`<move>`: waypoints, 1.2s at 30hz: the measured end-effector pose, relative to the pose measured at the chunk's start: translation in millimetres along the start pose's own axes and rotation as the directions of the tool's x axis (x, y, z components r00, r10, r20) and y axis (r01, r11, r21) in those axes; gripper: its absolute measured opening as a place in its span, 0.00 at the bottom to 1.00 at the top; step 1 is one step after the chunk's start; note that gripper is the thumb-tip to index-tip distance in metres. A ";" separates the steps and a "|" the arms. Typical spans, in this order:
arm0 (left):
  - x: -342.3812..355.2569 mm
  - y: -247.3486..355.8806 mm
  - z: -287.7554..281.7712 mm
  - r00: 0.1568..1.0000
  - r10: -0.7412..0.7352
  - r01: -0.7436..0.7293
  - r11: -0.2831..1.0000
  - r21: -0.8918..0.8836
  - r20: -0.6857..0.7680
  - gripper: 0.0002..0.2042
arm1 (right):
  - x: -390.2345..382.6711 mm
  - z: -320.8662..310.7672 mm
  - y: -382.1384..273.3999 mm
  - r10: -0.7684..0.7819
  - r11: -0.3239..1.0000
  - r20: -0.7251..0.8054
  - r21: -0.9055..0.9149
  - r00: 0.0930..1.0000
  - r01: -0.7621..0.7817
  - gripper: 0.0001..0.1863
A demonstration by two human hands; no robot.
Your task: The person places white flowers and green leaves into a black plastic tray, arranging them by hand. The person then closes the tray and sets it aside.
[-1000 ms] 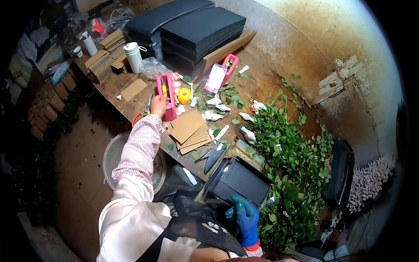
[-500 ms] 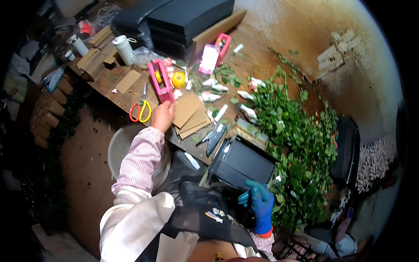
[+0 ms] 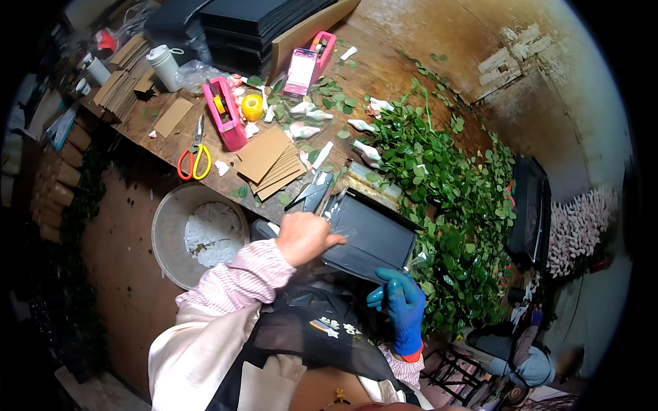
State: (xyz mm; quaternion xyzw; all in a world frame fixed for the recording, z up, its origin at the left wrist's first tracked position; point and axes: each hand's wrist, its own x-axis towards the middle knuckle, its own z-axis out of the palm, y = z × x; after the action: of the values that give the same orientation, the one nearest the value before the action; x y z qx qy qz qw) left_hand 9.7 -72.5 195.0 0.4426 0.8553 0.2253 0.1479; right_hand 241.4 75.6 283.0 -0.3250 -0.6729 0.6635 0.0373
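Note:
My left hand (image 3: 305, 240), bare, is at the left rim of a dark grey plastic tray (image 3: 373, 236). Its fingers are curled and the thumb points right; a thin, shiny strip of clear tape (image 3: 348, 233) shows at the thumb. My right hand (image 3: 401, 301) wears a blue glove and is by the tray's near right corner, fingers bent but apart, with nothing visible in them. Beyond the tray lie a stack of brown cardboard pieces (image 3: 271, 164) and a pink tape dispenser (image 3: 225, 115). A grey, pointed tool (image 3: 317, 192) rests against the tray's left side.
Scissors (image 3: 195, 154) with red and yellow handles lie at the table edge, above a round bin (image 3: 161, 236) holding scraps. Leafy green stems (image 3: 452, 226) heap up on the right. White-wrapped flower heads (image 3: 301, 130), a phone (image 3: 300, 72) and black stacked sheets (image 3: 240, 34) stand farther back. Another person (image 3: 534, 363) is at lower right.
My left hand has left the pink tape dispenser and moved right and nearer, to the tray's left rim. My right hand has stayed by the tray. The view has shifted slightly.

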 end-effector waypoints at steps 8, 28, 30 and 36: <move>35.6 -159.7 -24.0 0.722 -0.330 0.101 0.920 -0.379 -0.608 0.28 | 33.9 16.1 -15.0 -0.150 0.987 0.095 -0.048 0.984 0.155 0.21; -37.7 -160.2 36.0 0.653 -0.747 0.001 -0.161 -0.987 0.122 0.11 | 258.2 211.7 14.9 -0.008 0.821 0.576 -0.463 0.818 0.335 0.19; -15.5 -223.7 22.8 0.688 -0.726 -0.002 0.000 -1.000 -0.001 0.16 | 255.2 212.3 13.4 -0.029 0.731 0.550 -0.558 0.835 0.393 0.18; 44.5 -313.8 -12.0 0.763 -0.639 0.205 0.093 -0.974 0.099 0.15 | 267.2 229.5 25.0 -0.244 0.643 0.535 -0.535 0.809 0.548 0.16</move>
State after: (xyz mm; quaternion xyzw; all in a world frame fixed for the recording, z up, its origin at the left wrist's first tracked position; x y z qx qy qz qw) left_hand -237.6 -197.9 40.9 -0.0641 0.6337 0.7155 0.2869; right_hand -69.4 4.0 131.4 -0.0075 -0.9113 0.4044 -0.0771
